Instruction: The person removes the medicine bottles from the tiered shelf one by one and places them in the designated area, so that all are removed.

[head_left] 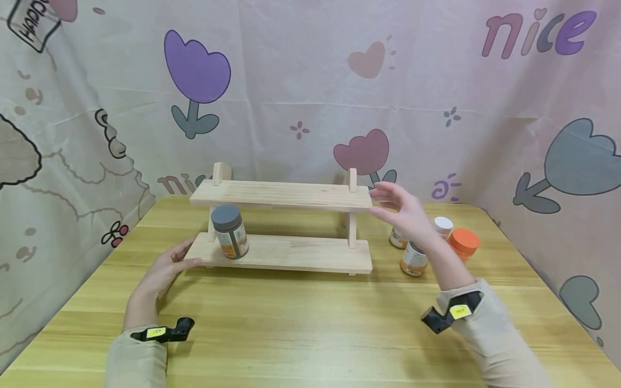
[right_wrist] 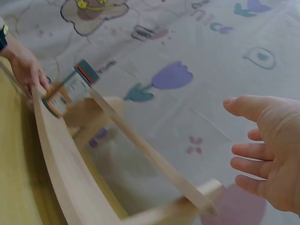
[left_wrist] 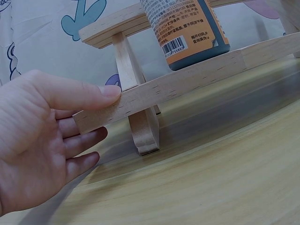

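Observation:
A two-tier wooden shelf stands on the table. My left hand grips the left end of its lower board; in the left wrist view the thumb lies along the board's edge, with the other fingers behind and below. A supplement bottle with a dark grey lid stands upright on the lower board, close to that hand. My right hand is raised beside the right end of the upper board. Its fingers are spread and relaxed, holding nothing, as the right wrist view also shows.
Several bottles stand on the table right of the shelf, partly hidden by the right forearm: one with an orange lid, one with a white lid, and a labelled one. A printed curtain hangs behind.

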Tool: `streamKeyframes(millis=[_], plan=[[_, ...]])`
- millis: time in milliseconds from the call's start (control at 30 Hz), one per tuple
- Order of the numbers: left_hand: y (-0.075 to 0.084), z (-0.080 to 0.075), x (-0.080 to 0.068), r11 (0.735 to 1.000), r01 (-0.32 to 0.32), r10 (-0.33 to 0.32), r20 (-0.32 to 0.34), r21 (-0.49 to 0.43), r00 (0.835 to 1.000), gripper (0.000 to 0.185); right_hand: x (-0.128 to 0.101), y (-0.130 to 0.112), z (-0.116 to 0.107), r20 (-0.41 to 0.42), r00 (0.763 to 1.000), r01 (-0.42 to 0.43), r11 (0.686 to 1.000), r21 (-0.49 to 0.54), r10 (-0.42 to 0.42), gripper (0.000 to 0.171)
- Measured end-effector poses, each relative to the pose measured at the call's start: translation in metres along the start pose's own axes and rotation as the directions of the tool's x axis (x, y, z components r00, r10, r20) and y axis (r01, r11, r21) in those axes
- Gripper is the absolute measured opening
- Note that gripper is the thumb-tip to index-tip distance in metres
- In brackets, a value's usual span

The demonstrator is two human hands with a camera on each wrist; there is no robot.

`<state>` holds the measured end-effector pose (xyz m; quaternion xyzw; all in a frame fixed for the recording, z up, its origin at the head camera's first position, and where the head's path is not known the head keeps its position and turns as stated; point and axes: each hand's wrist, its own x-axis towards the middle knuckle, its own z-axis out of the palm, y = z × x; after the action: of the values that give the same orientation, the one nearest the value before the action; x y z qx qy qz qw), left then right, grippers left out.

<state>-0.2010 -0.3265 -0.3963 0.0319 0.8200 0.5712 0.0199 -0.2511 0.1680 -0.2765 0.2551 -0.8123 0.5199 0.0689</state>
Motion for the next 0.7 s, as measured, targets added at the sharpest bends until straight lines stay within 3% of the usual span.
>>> streamKeyframes(millis=[100,400,700], plan=[[0.0,0.0,0.0,1.0,-0.001,0.001,0.0,0.003,1.0,0.077,0.007,-0.002,0.017,0.018,0.999,0.031,0.998,0.047,-0.032,0.054],[0.001,0.001,0.0,1.0,0.008,-0.007,-0.013,0.009,1.0,0.077,0.026,-0.013,0.07,0.108,0.993,0.022,0.989,0.143,-0.038,0.059],[-0.001,0.001,0.0,1.0,0.012,-0.012,-0.011,0.002,1.0,0.077,0.044,-0.019,0.126,0.185,0.982,0.005,0.989,0.15,-0.033,0.059]])
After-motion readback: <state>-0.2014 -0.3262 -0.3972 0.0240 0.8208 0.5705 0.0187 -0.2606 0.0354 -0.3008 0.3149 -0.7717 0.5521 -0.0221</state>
